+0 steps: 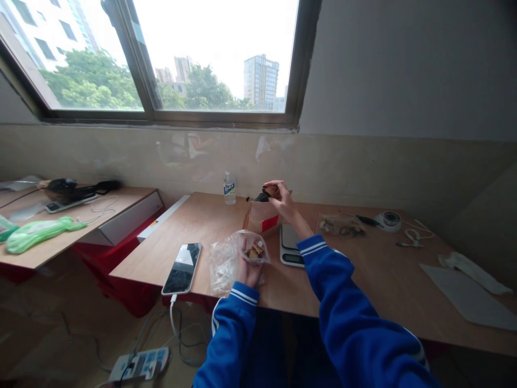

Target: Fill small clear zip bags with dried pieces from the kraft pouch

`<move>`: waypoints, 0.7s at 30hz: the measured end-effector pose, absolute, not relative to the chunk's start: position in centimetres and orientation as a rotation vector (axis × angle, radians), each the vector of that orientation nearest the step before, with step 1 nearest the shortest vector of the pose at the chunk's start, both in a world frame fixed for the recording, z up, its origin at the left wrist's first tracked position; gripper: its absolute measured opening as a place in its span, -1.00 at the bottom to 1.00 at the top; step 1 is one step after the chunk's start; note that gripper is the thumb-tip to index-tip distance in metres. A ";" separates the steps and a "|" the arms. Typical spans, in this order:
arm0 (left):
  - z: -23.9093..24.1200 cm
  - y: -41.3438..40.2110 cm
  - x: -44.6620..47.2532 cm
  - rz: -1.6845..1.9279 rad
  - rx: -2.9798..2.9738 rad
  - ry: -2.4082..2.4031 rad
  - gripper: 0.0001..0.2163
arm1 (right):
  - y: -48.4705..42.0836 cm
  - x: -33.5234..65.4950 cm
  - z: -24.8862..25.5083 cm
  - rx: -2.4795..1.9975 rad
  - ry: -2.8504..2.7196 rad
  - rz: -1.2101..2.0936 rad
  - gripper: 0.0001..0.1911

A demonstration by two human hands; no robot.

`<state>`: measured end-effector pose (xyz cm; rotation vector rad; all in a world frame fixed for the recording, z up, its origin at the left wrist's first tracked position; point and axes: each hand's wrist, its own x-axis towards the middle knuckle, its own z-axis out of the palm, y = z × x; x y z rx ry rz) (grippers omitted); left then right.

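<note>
My left hand [247, 268] holds a clear plastic bag [233, 254] with several brown pieces in it, just above the near edge of the wooden table [363, 280]. My right hand [281, 200] reaches forward over a brown paper bag [260, 216] and grips a dark scoop or tongs [262, 196] holding brown pieces. A small digital scale [291, 245] lies under my right forearm, beside the paper bag.
A phone [182, 268] on a white cable lies at the table's left front. A water bottle [229, 188] stands at the back. A tape roll [388, 220], small bagged items [341, 226] and white sheets [468, 293] lie to the right. A power strip [139, 365] is on the floor.
</note>
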<state>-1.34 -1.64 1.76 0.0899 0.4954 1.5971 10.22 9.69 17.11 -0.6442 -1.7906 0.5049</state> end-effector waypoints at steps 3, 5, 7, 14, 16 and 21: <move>1.8 -1.6 -1.3 1.601 0.078 0.502 -0.63 | 9.4 10.3 17.1 -0.643 -1.858 0.604 -0.64; 1.8 -1.6 -1.3 1.602 0.082 0.503 -0.64 | 9.2 10.2 17.3 -0.663 -1.931 0.577 -0.68; 1.8 -1.6 -1.3 1.592 0.093 0.500 -0.64 | 9.2 10.0 17.7 -0.685 -1.987 0.526 -0.72; 1.6 -1.6 -1.4 1.578 0.089 0.491 -0.65 | 10.1 9.9 17.2 -0.763 -2.072 0.303 -0.83; 1.6 -1.6 -1.4 1.578 0.094 0.491 -0.65 | 10.0 9.9 16.8 -0.754 -2.056 0.236 -0.83; 1.6 -1.6 -1.3 1.586 0.095 0.483 -0.64 | 6.6 9.6 16.9 -0.749 -1.897 0.228 -0.83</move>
